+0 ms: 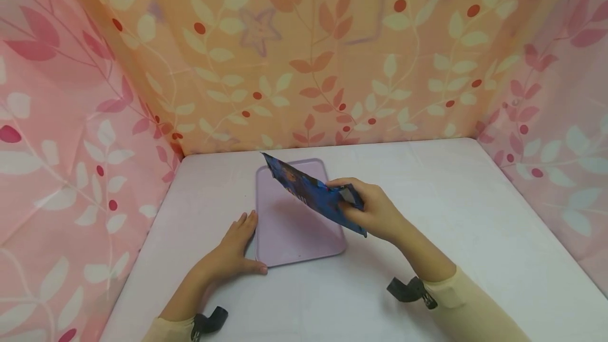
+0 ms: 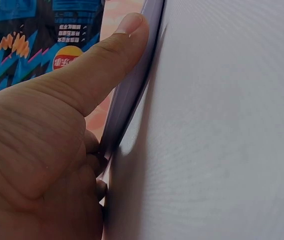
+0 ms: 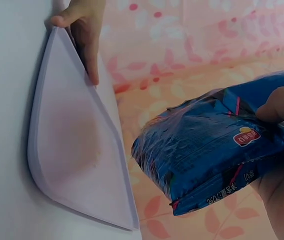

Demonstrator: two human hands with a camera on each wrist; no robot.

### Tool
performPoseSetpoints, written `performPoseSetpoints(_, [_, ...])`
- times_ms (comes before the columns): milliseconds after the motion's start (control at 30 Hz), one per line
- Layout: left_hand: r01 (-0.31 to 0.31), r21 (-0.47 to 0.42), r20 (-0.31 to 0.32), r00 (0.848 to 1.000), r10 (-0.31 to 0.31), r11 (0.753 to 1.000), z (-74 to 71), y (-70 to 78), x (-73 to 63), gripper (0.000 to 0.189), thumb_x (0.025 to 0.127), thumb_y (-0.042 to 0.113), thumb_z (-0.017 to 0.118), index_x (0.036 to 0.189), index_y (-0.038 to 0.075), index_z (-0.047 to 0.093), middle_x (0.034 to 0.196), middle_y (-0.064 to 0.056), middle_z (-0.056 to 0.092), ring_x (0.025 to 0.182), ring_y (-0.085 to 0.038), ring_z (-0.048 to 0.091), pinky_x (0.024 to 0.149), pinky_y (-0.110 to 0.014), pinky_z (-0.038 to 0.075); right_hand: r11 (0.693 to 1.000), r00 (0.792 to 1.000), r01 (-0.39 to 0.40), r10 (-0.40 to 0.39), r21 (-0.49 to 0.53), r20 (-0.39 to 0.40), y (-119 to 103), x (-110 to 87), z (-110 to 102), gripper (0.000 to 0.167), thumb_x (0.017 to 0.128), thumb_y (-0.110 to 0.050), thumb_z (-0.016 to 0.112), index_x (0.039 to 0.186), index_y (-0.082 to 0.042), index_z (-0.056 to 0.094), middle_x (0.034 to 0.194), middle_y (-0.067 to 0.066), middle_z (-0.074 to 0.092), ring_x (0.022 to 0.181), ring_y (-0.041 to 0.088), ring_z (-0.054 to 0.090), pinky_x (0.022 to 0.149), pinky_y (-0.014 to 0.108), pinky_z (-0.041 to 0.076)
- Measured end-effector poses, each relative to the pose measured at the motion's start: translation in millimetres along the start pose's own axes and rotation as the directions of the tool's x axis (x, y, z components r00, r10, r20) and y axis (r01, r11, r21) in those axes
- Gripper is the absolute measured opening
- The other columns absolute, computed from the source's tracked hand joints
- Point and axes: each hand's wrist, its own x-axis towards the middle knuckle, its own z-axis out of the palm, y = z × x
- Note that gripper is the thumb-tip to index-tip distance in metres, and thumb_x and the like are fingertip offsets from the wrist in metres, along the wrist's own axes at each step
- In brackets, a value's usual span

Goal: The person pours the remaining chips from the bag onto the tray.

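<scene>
My right hand grips a blue chip bag near its right end and holds it tilted above a light purple tray. In the right wrist view, the bag shows glossy blue foil with a small red and yellow logo. My left hand touches the tray's near left corner, its thumb at the front edge and its fingers along the left side. The left wrist view shows the thumb stretched along the tray's rim; the other fingers are partly hidden behind the hand.
The tray lies on a white-covered table. Pink and orange leaf-patterned cloth stands at the back and both sides. A black wrist strap mount is on the right forearm, another mount on the left.
</scene>
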Motion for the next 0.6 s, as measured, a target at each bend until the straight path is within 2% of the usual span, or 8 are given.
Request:
performPoseSetpoints(133, [0.003, 0.004, 0.001, 1.000, -0.003, 1.000, -0.5, 0.9, 0.2, 0.141, 0.064, 0.069, 0.085, 0.165, 0.009, 0.007, 0.173, -0.008, 0.003, 0.159, -0.036, -0.002, 0.126, -0.061, 0.007, 0.999, 0.999, -0.049, 0.049, 0.024, 0.005, -4, 6.1, -1, 0.050, 0.091, 0.007, 0.064, 0.135, -0.019, 0.063, 0.124, 0.009, 0.073, 0.096, 0.021, 0.072, 0.088, 0.042, 0.061])
performPoseSetpoints(233, [0.003, 0.012, 0.001, 1.000, -0.004, 1.000, 0.2, 0.2, 0.4, 0.142, 0.064, 0.071, 0.085, 0.165, 0.009, 0.007, 0.173, -0.009, 0.004, 0.159, -0.035, -0.002, 0.126, -0.060, 0.008, 0.996, 0.997, -0.080, 0.080, 0.038, 0.006, -6, 10.2, -1, 0.049, 0.092, 0.005, 0.065, 0.135, -0.018, 0.063, 0.121, 0.010, 0.074, 0.096, 0.020, 0.072, 0.088, 0.041, 0.062])
performPoseSetpoints(333, [0.002, 0.013, 0.003, 1.000, -0.002, 1.000, 0.8, -0.7, 0.7, 0.142, 0.064, 0.072, 0.084, 0.165, 0.008, 0.007, 0.173, -0.009, 0.004, 0.159, -0.035, -0.002, 0.126, -0.060, 0.007, 0.989, 0.991, -0.135, 0.134, 0.058, 0.016, -8, 13.8, -3, 0.046, 0.093, 0.001, 0.067, 0.135, -0.018, 0.062, 0.109, 0.009, 0.074, 0.084, 0.019, 0.071, 0.082, 0.039, 0.062])
performPoseSetpoints(400, [0.003, 0.015, 0.004, 1.000, -0.003, 1.000, 1.3, -1.6, 1.0, 0.143, 0.063, 0.073, 0.083, 0.165, 0.009, 0.006, 0.173, -0.009, 0.004, 0.160, -0.034, -0.003, 0.126, -0.060, 0.007, 0.981, 0.983, -0.182, 0.181, 0.066, 0.021, -9, 16.5, -4, 0.044, 0.094, -0.002, 0.068, 0.135, -0.017, 0.061, 0.108, 0.009, 0.073, 0.084, 0.020, 0.070, 0.083, 0.041, 0.062])
performPoseSetpoints(467, [0.013, 0.012, 0.008, 1.000, -0.013, 1.000, 1.6, -2.3, 1.3, 0.143, 0.063, 0.074, 0.083, 0.165, 0.011, 0.006, 0.173, -0.007, 0.003, 0.160, -0.033, -0.004, 0.126, -0.059, 0.006, 0.970, 0.972, -0.235, 0.234, 0.066, 0.028, -10, 19.6, -6, 0.043, 0.095, -0.007, 0.071, 0.136, -0.016, 0.061, 0.108, 0.009, 0.073, 0.087, 0.021, 0.070, 0.085, 0.045, 0.062])
performPoseSetpoints(600, [0.020, 0.018, 0.012, 1.000, -0.021, 1.000, 2.0, -3.2, 1.9, 0.143, 0.063, 0.076, 0.082, 0.166, 0.011, 0.005, 0.173, -0.006, 0.003, 0.160, -0.032, -0.004, 0.127, -0.058, 0.006, 0.944, 0.945, -0.325, 0.323, 0.062, 0.049, -13, 27.9, -9, 0.042, 0.095, -0.015, 0.072, 0.134, -0.012, 0.059, 0.120, 0.011, 0.072, 0.104, 0.028, 0.071, 0.092, 0.054, 0.059])
